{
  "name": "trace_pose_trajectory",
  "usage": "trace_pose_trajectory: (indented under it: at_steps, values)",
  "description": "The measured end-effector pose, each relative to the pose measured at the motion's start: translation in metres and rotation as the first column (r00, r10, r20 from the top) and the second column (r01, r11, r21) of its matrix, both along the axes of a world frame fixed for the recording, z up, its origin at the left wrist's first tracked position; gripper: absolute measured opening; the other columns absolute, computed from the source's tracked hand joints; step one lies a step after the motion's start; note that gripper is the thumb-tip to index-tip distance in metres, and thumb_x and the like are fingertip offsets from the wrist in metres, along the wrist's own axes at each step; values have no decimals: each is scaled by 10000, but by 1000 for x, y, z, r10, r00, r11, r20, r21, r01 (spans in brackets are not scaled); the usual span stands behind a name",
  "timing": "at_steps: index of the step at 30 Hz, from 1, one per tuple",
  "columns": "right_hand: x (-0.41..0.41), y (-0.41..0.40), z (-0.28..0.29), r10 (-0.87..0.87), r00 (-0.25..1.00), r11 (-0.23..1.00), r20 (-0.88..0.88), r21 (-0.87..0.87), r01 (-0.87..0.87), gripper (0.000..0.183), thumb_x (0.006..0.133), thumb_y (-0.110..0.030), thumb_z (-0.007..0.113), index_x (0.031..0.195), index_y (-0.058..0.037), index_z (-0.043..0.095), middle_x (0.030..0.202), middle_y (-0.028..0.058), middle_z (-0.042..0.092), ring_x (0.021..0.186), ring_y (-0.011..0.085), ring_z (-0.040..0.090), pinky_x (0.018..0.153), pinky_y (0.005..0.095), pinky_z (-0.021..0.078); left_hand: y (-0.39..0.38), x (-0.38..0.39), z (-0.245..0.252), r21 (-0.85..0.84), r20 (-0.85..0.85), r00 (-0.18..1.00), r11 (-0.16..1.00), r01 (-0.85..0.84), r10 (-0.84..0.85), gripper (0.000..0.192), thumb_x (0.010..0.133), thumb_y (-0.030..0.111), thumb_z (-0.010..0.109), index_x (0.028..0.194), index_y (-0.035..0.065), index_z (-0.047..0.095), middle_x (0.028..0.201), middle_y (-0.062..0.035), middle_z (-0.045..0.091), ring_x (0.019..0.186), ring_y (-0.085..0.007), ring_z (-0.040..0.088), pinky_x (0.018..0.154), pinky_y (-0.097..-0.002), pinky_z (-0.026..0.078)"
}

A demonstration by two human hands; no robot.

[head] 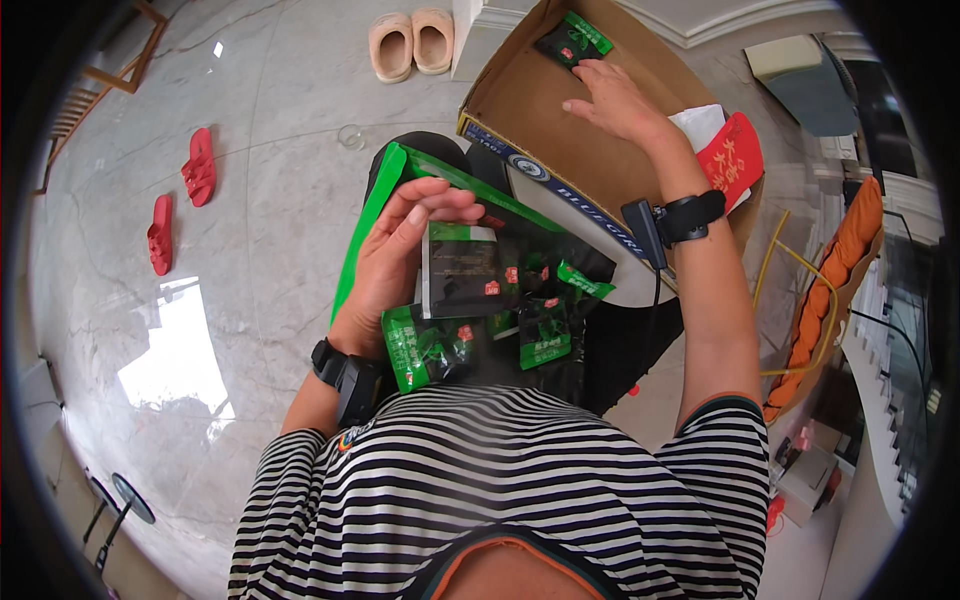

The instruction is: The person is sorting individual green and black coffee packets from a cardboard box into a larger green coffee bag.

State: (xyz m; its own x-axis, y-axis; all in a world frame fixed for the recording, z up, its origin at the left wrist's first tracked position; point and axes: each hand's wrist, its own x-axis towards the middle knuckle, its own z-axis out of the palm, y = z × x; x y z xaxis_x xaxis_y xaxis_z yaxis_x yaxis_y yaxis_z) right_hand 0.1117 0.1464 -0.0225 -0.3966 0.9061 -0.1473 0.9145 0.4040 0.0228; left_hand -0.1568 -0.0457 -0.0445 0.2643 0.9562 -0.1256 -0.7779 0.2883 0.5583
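Observation:
My right hand (611,101) reaches into a shallow cardboard box (555,135), its fingertips at the near edge of a small black and green packet (574,41) in the box's far corner. Its fingers are spread and nothing shows in its grasp. On my lap lies a large black and green bag (367,225), with several small black and green packets (547,330) heaped on it. My left hand (405,240) rests curved over the bag, beside a dark flat packet (461,274). Whether it grips anything cannot be told.
A red printed envelope (731,161) and white paper (699,124) lie at the box's right end. Red slippers (199,169) and beige slippers (391,49) stand on the marble floor. An orange cushion (825,300) and a yellow metal frame (832,322) are at right.

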Motion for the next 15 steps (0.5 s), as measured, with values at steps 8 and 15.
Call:
trace_pose_trajectory:
  at_steps: [8, 15]
  values:
    - [-8, -12, 6, 8, 982, 1000, -189, -2, -9, 528, 803, -276, 622, 1268, -81, 466, 1276, 183, 453, 1203, 324, 411, 1004, 371, 345, 1, -1, 0, 11, -47, 999, 1000, 2, -1, 272, 932, 165, 487, 1173, 38, 485, 1128, -125, 586, 1059, -224, 558, 926, -375, 459]
    - [-19, -6, 23, -91, 995, 969, -29, -233, 82, 518, 767, -276, 656, 1225, -98, 491, 1156, 137, 561, 1107, 330, 499, 920, 412, 420, 0, -1, -2, 9, -72, 997, 1000, -11, 11, 268, 932, 164, 485, 1170, 40, 484, 1130, -122, 586, 1047, -219, 561, 918, -372, 463]
